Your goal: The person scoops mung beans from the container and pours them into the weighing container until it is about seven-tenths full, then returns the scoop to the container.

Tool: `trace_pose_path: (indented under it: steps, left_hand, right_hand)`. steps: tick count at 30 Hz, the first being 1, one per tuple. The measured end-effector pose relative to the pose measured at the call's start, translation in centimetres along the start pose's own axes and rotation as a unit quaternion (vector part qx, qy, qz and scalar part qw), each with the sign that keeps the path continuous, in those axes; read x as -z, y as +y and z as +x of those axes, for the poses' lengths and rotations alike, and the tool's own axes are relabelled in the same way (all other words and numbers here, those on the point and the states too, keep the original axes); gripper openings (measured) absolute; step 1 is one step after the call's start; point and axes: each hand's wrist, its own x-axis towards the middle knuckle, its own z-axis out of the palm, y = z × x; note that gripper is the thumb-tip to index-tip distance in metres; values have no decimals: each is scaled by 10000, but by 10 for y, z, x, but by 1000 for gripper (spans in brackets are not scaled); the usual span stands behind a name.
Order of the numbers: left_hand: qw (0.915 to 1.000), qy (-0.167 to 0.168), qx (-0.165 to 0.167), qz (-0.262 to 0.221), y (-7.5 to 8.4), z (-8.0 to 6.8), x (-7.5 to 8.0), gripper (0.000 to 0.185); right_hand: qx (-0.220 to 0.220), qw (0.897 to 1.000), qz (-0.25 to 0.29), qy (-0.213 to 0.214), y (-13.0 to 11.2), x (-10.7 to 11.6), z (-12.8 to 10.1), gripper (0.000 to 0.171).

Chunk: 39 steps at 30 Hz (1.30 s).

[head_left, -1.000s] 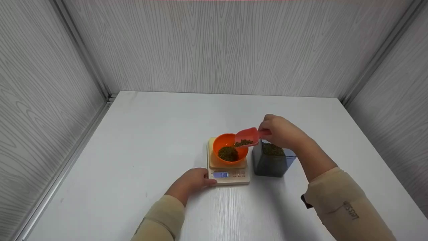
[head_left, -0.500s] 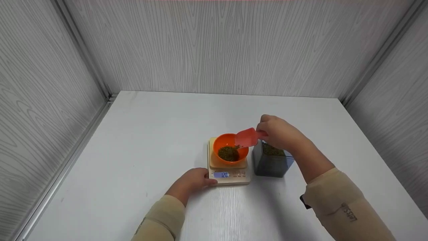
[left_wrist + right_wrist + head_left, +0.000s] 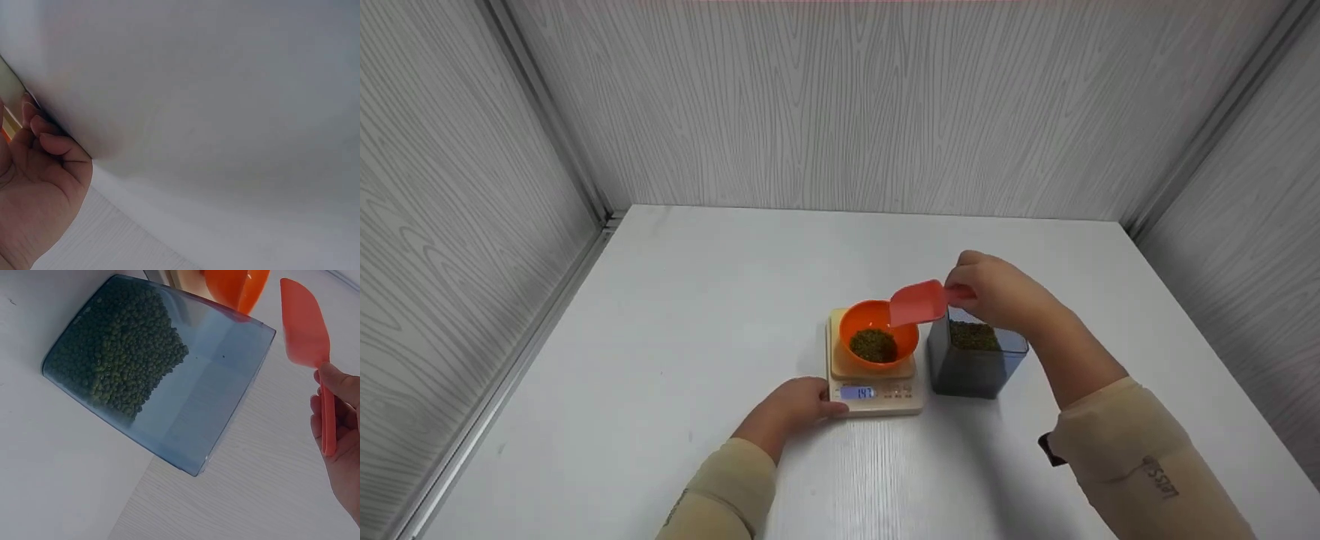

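Note:
My right hand [image 3: 997, 289] pinches the handle of a red scoop [image 3: 919, 303], held tilted over the right rim of an orange bowl [image 3: 851, 324]. No beans show in the scoop. Small green mung beans [image 3: 873, 346] lie in a heap in the bowl, which sits on the platform of a kitchen scale [image 3: 877, 405] with a lit display. My left hand [image 3: 793, 405] grips the scale's front left corner, thumb on top; in the left wrist view its fingers [image 3: 55, 143] curl at the edge. Below my right hand stands a clear bluish container [image 3: 208, 391] with more mung beans [image 3: 132, 349].
The white table [image 3: 697, 300] carries the scale and, close to its right side, the container. Grey wood-grain panels [image 3: 840, 105] rise at the back and along both sides.
Beans in the scoop have slid into the bowl, leaving none visible in it. The scale's digits have changed. My right hand has lifted slightly and moved right; my left hand stays put.

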Motion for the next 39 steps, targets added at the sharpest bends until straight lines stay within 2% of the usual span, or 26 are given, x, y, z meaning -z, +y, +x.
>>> trace_pose_path:
  steps: [7,13,24,30,34,39]
  left_hand:
    - [10000,-2,-6,-81,-2,0,-1,29]
    - [9999,15,23,-164,-3,1,-2,29]
    - [9999,-10,105,-15,-2,2,-2,30]
    - [9997,-35,203,-146,-2,3,-3,31]
    - [9996,-34,230,-163,-2,2,-3,32]
    - [9994,-58,245,-248,-2,2,-2,32]
  right_hand:
    - [-260,9996,16,130,16,16,-9,14]
    - [-511,9987,54,-75,27,28,-19,14]
    - [-1128,9923,-359,-358,36,44,-29,9]
    - [-1267,9818,-1124,-861,27,38,-24,13]
    - [-1160,9724,-1693,-1112,19,32,-21,18]
    - [-1009,9651,-2118,-1165,8,21,-18,23]
